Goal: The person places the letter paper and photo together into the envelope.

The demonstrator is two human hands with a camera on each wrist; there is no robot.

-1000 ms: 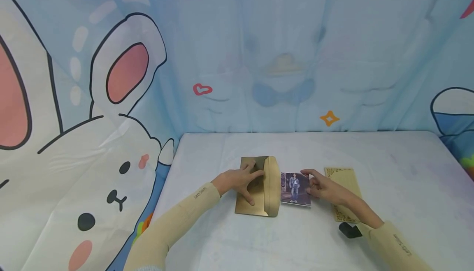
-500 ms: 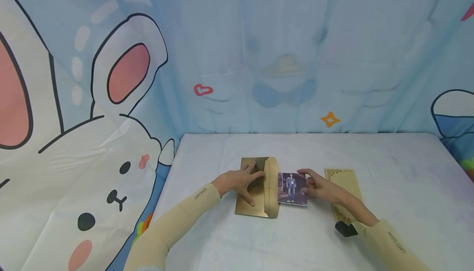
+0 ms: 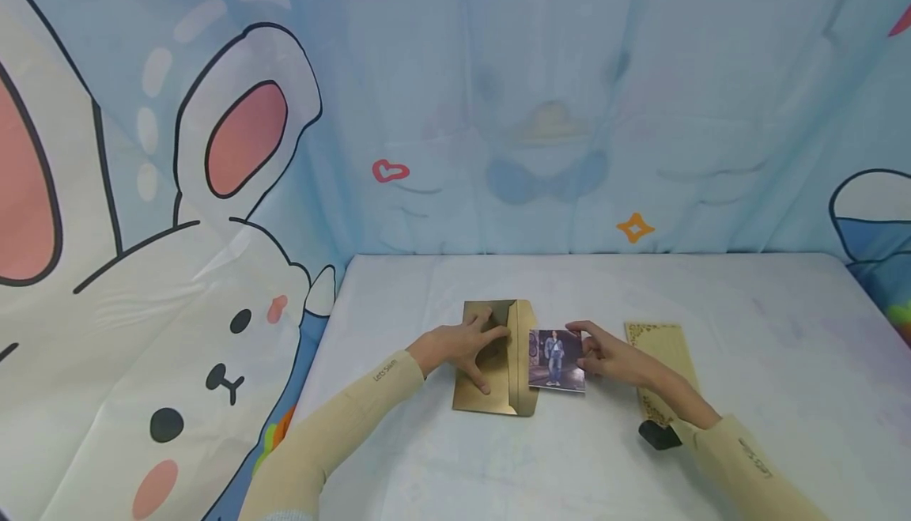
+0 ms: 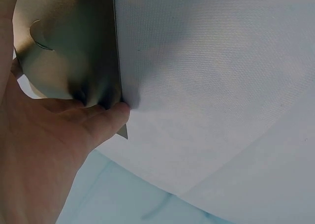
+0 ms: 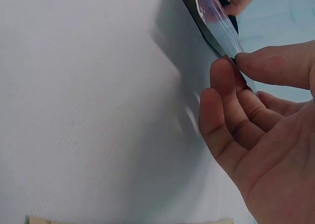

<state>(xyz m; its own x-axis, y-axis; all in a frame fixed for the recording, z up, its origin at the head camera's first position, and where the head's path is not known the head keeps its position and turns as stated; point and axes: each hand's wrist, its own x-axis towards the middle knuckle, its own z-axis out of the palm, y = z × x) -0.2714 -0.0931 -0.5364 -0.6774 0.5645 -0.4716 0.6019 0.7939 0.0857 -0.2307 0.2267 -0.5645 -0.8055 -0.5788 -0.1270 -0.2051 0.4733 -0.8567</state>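
Observation:
A gold envelope (image 3: 500, 399) lies on the white table with its flap unfolded to the right. My left hand (image 3: 464, 349) rests on it, fingers spread; in the left wrist view, the left hand's (image 4: 44, 150) fingertips touch the shiny gold envelope (image 4: 61, 61) near its edge. Between thumb and fingers, my right hand (image 3: 618, 359) pinches the right edge of a photo (image 3: 557, 360) of a standing person. The photo's left edge overlaps the envelope flap. Seen edge-on in the right wrist view, the glossy photo (image 5: 212, 12) tilts up from the right hand (image 5: 275, 125).
A pale gold card (image 3: 658, 347) with a patterned border lies on the table at right, partly behind my right forearm. A black object (image 3: 660, 435) sits by the right sleeve. A blue printed curtain (image 3: 441, 70) hangs behind the table, with a rabbit print at left.
My right hand has carried the photo left, from beside the flap's edge to over the flap. My left hand and the envelope have stayed in place.

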